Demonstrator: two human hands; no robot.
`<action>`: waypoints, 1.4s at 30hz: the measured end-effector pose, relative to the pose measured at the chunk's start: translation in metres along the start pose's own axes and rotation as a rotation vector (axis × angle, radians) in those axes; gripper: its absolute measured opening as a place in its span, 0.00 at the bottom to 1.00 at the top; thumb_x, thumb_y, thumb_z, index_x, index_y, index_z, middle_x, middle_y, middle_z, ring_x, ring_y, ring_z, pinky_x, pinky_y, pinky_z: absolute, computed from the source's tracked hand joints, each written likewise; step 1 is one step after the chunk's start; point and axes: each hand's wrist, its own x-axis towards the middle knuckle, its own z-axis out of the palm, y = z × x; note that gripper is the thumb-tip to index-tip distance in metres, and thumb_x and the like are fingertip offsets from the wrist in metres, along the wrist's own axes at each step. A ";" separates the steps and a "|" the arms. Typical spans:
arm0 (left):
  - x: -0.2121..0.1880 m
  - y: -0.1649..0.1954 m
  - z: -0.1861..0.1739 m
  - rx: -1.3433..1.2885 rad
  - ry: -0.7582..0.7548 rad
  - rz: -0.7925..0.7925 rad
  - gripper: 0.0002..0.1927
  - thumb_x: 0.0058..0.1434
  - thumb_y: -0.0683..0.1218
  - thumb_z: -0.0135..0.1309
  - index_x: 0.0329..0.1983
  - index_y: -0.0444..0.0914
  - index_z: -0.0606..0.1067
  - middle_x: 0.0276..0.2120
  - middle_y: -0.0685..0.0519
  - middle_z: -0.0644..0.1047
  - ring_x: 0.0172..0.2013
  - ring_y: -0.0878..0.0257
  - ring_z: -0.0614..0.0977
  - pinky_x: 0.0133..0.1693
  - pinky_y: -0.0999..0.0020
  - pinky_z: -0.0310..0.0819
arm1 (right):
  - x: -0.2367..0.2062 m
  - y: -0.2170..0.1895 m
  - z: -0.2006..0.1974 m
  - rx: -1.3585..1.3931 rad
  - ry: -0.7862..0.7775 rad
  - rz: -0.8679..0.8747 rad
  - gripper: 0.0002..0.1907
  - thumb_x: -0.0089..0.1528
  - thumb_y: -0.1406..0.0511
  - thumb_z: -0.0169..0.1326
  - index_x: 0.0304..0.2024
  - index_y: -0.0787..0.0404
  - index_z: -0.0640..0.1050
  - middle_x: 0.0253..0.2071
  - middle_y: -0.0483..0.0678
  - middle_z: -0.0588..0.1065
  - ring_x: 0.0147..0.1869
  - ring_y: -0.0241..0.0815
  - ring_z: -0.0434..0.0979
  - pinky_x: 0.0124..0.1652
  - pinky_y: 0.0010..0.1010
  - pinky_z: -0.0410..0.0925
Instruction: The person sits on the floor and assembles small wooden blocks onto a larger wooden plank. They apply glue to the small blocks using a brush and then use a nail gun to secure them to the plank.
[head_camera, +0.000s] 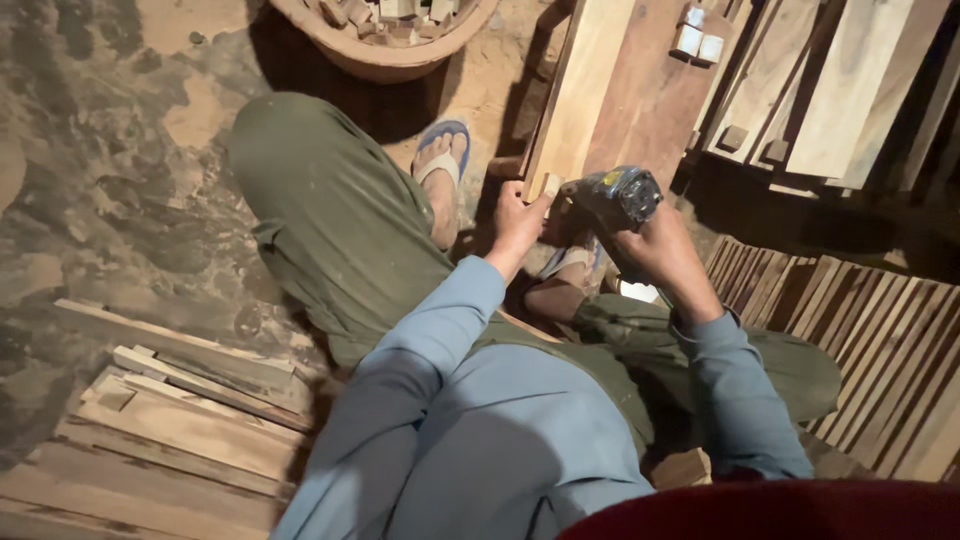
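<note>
Sandy workshop floor (90, 180) lies under a seated person. Nearest, stacked pale wooden slats (160, 440) lie at left. Right hand (660, 245) grips a dark handheld power tool (615, 195). Left hand (518, 218) pinches a small pale wood block (549, 186) against a long upright plank (585, 85). Beyond sits a round basket of wood pieces (385, 35).

Olive-green trousers (330, 220), pale blue sleeves (440, 330) — blue-strapped sandal (443, 150), tan wooden boards (180, 430), brown dirt floor (90, 150).
</note>
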 end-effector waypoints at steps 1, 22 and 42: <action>0.000 0.001 0.000 -0.003 0.001 -0.010 0.22 0.57 0.53 0.67 0.42 0.37 0.69 0.23 0.54 0.76 0.18 0.68 0.76 0.20 0.71 0.71 | 0.001 -0.001 0.000 0.002 0.025 -0.010 0.22 0.55 0.69 0.54 0.53 0.66 0.75 0.46 0.62 0.77 0.50 0.58 0.80 0.49 0.41 0.71; 0.010 -0.013 0.003 0.266 0.137 0.251 0.23 0.52 0.54 0.67 0.42 0.37 0.72 0.35 0.46 0.82 0.38 0.54 0.84 0.42 0.59 0.77 | -0.004 0.016 0.004 0.038 0.012 0.106 0.25 0.51 0.68 0.54 0.52 0.67 0.74 0.41 0.62 0.78 0.44 0.56 0.81 0.44 0.42 0.72; 0.004 0.001 0.001 0.153 0.040 0.015 0.25 0.51 0.54 0.65 0.44 0.37 0.69 0.34 0.45 0.81 0.36 0.47 0.84 0.39 0.53 0.80 | -0.015 -0.007 -0.005 0.033 0.101 -0.130 0.22 0.58 0.65 0.56 0.54 0.67 0.75 0.48 0.61 0.77 0.51 0.57 0.80 0.50 0.40 0.71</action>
